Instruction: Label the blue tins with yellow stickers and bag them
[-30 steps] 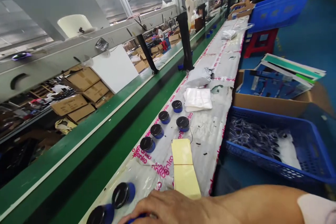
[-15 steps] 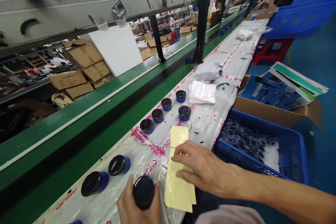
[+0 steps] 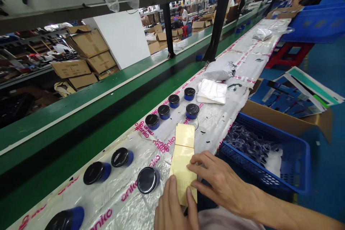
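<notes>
A stack of pale yellow label sheets (image 3: 183, 161) lies lengthwise on the plastic-covered bench. My left hand (image 3: 175, 205) grips its near end, fingers along the left side and thumb over the right part. At the right edge of the stack is my right hand (image 3: 215, 178), its bent fingers and thumb apart and touching the sheets. Left of the stack, a blue jar with a black lid (image 3: 147, 180) stands free of both hands. More such jars, including one lidded jar (image 3: 97, 173) and another lidded jar (image 3: 122, 157), stand further left.
Several similar jars, one being a lidded jar (image 3: 192, 110), stand beyond the sheets near folded white bags (image 3: 212, 91). A green conveyor (image 3: 113, 115) runs along the left. On the right are a blue basket (image 3: 304, 165) and an open carton (image 3: 280, 116). Another person is at the far right.
My left hand has let go of the black-lidded jar and moved right onto the label sheets. My right hand has shifted from on top of the sheets to their right edge. The view has tilted down slightly.
</notes>
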`<action>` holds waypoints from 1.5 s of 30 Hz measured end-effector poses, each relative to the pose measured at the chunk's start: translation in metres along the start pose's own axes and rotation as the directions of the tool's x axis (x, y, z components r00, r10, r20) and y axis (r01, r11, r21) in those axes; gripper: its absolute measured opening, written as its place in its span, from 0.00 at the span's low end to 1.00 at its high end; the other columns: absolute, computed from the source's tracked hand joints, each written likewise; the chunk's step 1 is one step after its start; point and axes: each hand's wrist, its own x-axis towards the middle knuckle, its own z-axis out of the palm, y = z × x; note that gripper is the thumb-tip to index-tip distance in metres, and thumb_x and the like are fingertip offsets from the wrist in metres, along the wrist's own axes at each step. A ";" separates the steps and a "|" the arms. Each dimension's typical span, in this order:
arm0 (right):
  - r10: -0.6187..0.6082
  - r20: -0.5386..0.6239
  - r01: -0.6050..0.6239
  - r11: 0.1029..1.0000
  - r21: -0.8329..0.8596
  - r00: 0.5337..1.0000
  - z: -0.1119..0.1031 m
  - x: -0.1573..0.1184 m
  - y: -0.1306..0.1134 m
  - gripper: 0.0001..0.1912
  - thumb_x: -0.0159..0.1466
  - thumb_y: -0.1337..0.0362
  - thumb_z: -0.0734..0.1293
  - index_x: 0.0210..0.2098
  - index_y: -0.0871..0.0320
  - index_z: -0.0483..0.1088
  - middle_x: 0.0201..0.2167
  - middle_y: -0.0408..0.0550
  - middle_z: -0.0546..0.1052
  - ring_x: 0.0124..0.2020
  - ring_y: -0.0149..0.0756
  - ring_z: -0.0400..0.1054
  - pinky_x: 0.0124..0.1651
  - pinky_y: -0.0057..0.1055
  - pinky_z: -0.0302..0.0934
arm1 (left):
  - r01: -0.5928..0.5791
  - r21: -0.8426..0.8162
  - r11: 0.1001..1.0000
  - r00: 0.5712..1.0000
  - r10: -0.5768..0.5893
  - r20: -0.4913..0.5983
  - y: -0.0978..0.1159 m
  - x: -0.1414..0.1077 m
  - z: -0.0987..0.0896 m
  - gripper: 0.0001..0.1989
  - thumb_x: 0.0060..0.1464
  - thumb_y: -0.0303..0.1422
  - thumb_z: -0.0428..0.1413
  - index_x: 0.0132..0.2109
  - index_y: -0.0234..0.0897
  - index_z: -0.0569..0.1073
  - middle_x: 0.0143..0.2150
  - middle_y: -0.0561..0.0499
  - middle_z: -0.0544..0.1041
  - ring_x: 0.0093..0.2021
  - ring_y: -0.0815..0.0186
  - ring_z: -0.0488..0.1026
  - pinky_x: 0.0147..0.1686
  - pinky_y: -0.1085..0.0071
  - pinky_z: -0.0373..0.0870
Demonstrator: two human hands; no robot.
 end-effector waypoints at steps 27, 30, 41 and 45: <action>0.212 -0.161 -0.126 0.895 0.427 0.964 0.000 0.000 0.003 0.14 0.71 0.64 0.65 0.54 0.56 0.74 0.54 0.54 0.76 0.52 0.40 0.74 0.55 0.37 0.72 | 0.837 -0.485 0.255 0.548 -0.366 0.752 0.022 0.047 0.001 0.32 0.45 0.40 0.68 0.56 0.34 0.75 0.48 0.39 0.83 0.41 0.55 0.82 0.34 0.69 0.79; 0.135 -0.191 -0.067 0.943 0.326 0.972 -0.001 0.001 0.007 0.12 0.71 0.66 0.64 0.52 0.56 0.76 0.51 0.54 0.77 0.50 0.40 0.74 0.56 0.38 0.71 | 0.815 -0.487 0.315 0.578 -0.373 0.726 0.023 0.050 -0.001 0.29 0.45 0.39 0.67 0.54 0.33 0.77 0.47 0.41 0.83 0.41 0.57 0.82 0.39 0.68 0.79; 0.060 -0.135 -0.016 0.951 0.309 0.989 -0.005 0.008 0.007 0.08 0.73 0.64 0.62 0.45 0.56 0.74 0.46 0.51 0.78 0.47 0.37 0.73 0.51 0.35 0.71 | 0.788 -0.495 0.366 0.611 -0.365 0.702 0.029 0.051 -0.002 0.24 0.46 0.40 0.66 0.50 0.34 0.79 0.45 0.44 0.84 0.40 0.57 0.81 0.41 0.68 0.78; 0.071 -0.001 -0.069 0.967 0.244 0.997 -0.014 0.008 0.003 0.10 0.75 0.65 0.58 0.44 0.55 0.70 0.47 0.50 0.75 0.49 0.38 0.71 0.52 0.37 0.69 | 0.740 -0.469 0.482 0.654 -0.351 0.671 0.024 0.044 0.007 0.22 0.48 0.40 0.65 0.49 0.36 0.78 0.45 0.44 0.83 0.42 0.56 0.81 0.43 0.66 0.77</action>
